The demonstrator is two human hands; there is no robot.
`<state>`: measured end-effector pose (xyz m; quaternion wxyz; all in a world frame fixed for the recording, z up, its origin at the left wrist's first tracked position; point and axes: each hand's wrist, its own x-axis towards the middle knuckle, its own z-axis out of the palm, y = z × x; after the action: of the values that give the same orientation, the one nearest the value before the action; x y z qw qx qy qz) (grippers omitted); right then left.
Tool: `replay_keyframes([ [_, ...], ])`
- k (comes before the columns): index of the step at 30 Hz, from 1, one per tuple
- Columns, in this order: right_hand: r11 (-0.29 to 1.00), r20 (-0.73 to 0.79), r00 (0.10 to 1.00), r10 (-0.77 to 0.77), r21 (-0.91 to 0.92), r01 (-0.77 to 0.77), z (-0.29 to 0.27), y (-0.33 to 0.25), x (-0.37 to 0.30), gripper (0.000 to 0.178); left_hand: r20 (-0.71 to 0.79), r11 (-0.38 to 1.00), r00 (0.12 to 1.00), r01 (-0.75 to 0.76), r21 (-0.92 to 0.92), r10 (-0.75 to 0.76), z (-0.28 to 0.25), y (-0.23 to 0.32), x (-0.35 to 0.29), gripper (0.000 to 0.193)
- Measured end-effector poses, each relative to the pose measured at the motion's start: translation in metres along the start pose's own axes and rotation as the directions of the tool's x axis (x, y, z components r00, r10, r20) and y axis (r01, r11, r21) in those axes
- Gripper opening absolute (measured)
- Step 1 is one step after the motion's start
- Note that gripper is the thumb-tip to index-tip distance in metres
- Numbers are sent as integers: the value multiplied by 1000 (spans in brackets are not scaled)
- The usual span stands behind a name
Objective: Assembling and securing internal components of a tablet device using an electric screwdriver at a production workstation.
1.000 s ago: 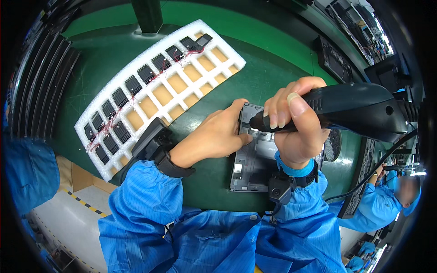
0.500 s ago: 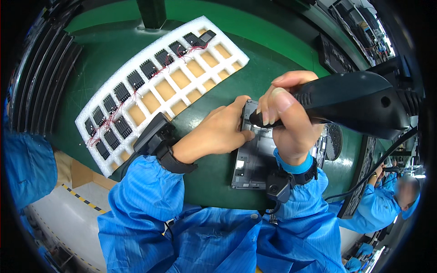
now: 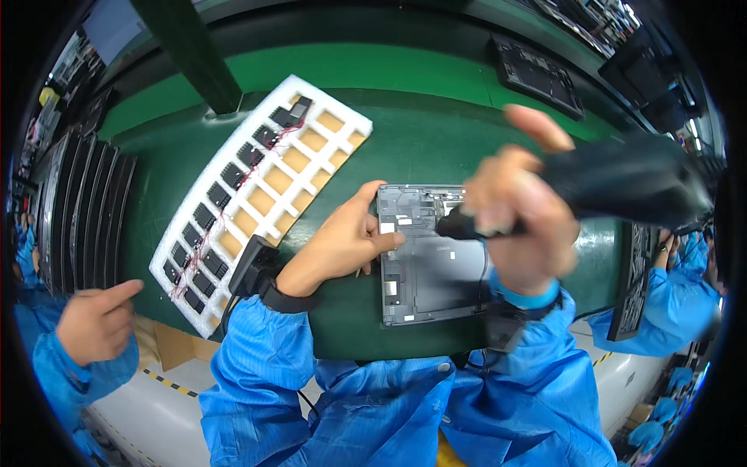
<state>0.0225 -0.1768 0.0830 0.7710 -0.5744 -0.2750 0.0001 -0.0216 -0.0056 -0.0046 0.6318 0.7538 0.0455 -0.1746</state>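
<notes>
A flat grey electronic device casing point(image 3: 436, 276) lies on the green table in front of me. Its inner side shows slots, small white labels and metal parts. My left hand point(image 3: 342, 241) grips its left edge, the thumb on top and the other fingers bent at the side. In my right hand point(image 3: 525, 214), blurred by motion, is a black electric screwdriver point(image 3: 630, 183). The dark tip points down over the casing's upper middle; whether it touches is hard to see. Hand and tool cover the casing's right part. Both wrists wear black straps with small devices.
Left of the casing, a white foam tray point(image 3: 362, 121) holds several black finned parts with red wires. Dark panels point(image 3: 85, 210) stand in a row farther left, near another person's hand point(image 3: 97, 323). A black frame point(image 3: 537, 74) lies at the back right. Another person point(image 3: 665, 272) works at right.
The view has shifted, and the casing shows more fully. My right hand has moved right with the screwdriver, while my left keeps its grip. Another person's hand has appeared at left.
</notes>
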Motion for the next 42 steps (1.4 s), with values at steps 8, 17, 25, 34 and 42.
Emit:
replay_keyframes([
  [8, 970, -394, 890, -228, -16, 242, -151, -41, -24, 17, -25, 998, 998, 57, -9, -58, 1, 14, -3, 76],
  [17, 961, -624, 734, -269, -119, 251, -202, -11, -37, 18, 19, 993, 993, 112, 20, -113, 3, 10, 0, 80],
  [25, 986, -603, 783, -152, -41, 159, -205, -6, -38, 13, -41, 988, 989, 141, -62, -143, 9, 14, -1, 82],
  [34, 980, -538, 821, -188, -161, 119, -199, 0, -34, 15, -49, 990, 991, 117, -84, -122, 8, 11, 0, 82],
  [42, 974, -535, 823, -189, -206, 89, -198, 2, -34, 16, -46, 987, 990, 130, -90, -134, 8, 13, 0, 83],
])
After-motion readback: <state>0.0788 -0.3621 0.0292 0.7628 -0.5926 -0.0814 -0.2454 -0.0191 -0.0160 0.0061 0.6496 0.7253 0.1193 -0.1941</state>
